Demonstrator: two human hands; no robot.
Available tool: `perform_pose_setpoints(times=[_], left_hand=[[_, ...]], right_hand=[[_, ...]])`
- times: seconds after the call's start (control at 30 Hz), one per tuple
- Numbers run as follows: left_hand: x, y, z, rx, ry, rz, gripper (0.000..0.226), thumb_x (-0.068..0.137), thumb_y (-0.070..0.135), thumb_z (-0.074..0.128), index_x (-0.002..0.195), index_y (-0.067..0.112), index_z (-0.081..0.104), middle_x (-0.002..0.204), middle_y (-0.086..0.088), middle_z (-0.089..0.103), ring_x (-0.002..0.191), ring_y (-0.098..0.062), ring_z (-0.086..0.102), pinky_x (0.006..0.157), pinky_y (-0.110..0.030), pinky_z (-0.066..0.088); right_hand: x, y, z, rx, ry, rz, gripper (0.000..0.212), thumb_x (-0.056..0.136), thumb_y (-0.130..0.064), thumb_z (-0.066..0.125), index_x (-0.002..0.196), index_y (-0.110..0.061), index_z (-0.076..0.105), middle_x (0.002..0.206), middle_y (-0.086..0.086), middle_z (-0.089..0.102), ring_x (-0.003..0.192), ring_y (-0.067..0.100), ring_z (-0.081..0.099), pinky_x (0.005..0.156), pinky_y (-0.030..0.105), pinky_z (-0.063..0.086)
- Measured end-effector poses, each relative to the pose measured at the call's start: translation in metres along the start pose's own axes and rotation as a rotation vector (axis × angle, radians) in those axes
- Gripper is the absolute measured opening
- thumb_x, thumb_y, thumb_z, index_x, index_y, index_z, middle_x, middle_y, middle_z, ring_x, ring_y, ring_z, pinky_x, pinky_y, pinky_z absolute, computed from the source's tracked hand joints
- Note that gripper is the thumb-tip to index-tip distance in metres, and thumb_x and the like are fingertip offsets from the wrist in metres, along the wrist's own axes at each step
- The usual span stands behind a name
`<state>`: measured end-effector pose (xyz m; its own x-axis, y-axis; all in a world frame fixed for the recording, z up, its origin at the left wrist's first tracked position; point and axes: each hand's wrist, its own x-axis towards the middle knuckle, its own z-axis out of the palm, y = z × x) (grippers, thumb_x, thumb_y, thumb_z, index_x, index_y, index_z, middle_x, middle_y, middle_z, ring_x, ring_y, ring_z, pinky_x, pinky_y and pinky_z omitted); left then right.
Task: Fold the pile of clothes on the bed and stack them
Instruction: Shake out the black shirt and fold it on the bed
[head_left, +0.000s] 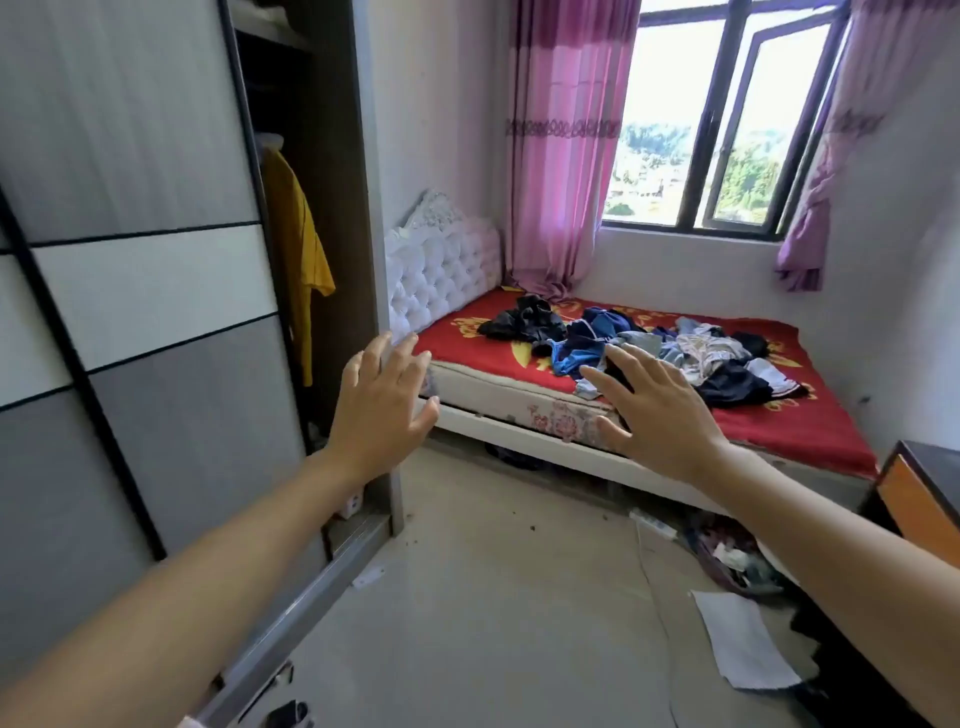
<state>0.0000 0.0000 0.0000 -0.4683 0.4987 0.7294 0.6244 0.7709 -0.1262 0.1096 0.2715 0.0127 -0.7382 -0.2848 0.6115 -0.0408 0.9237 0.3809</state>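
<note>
At centre frame, my left hand (382, 402) and right hand (655, 415) hang spread and empty, raised toward the unfolded clothes pile (639, 345) on the red bed (810, 415) at centre right; folding not started.

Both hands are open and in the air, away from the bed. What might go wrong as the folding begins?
1. A paper and clutter lie on the floor near the bed; stepping closer, the person may slip or trip.
2. Some clothes lie at the bed's edge; pulling one piece may drag others onto the floor.
3. The curtain ends on the bed beside the pile and may get caught up.
</note>
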Motion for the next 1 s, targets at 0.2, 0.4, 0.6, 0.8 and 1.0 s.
perform_pose_setpoints(times=[0.2,0.4,0.6,0.8,1.0], left_hand=[[0.064,-0.018,0.072,-0.167,-0.097,-0.072,0.056,0.08,0.039,0.035,0.112,0.002,0.063,0.125,-0.02,0.058,0.116,-0.044,0.052,0.087,-0.06,0.043],[0.114,-0.009,0.163,-0.247,-0.185,0.049,0.057,0.08,0.04,0.034,0.111,0.005,0.065,0.118,-0.013,0.063,0.114,-0.036,0.055,0.088,-0.057,0.043],[0.199,-0.006,0.23,-0.305,-0.188,0.082,0.061,0.079,0.04,0.03,0.113,0.003,0.064,0.115,-0.013,0.065,0.108,-0.032,0.06,0.093,-0.051,0.042],[0.255,-0.019,0.291,-0.272,-0.146,0.089,0.049,0.078,0.033,0.039,0.103,0.003,0.067,0.102,-0.011,0.069,0.094,-0.029,0.067,0.077,-0.049,0.051],[0.291,-0.064,0.354,-0.276,-0.226,-0.017,0.061,0.079,0.039,0.031,0.113,0.001,0.063,0.114,-0.014,0.065,0.107,-0.032,0.06,0.088,-0.05,0.044]], right_hand=[[0.036,0.025,0.062,-0.044,0.006,0.056,0.051,0.08,-0.043,0.037,0.122,-0.018,0.048,0.123,0.017,0.059,0.119,0.031,0.045,0.09,0.047,0.048],[0.052,0.07,0.124,-0.064,0.018,0.125,0.051,0.079,-0.045,0.036,0.123,-0.021,0.043,0.12,0.014,0.061,0.118,0.025,0.038,0.09,0.045,0.048],[0.098,0.132,0.184,-0.059,-0.012,0.163,0.055,0.077,-0.045,0.037,0.117,-0.015,0.062,0.117,0.015,0.063,0.115,0.025,0.04,0.085,0.048,0.05],[0.143,0.176,0.26,-0.037,-0.088,0.156,0.053,0.076,-0.046,0.037,0.108,-0.018,0.068,0.111,0.012,0.066,0.104,0.03,0.064,0.079,0.044,0.054],[0.195,0.198,0.336,-0.03,-0.121,0.066,0.049,0.066,-0.039,0.074,0.109,-0.016,0.066,0.115,0.015,0.064,0.107,0.034,0.062,0.083,0.049,0.051]])
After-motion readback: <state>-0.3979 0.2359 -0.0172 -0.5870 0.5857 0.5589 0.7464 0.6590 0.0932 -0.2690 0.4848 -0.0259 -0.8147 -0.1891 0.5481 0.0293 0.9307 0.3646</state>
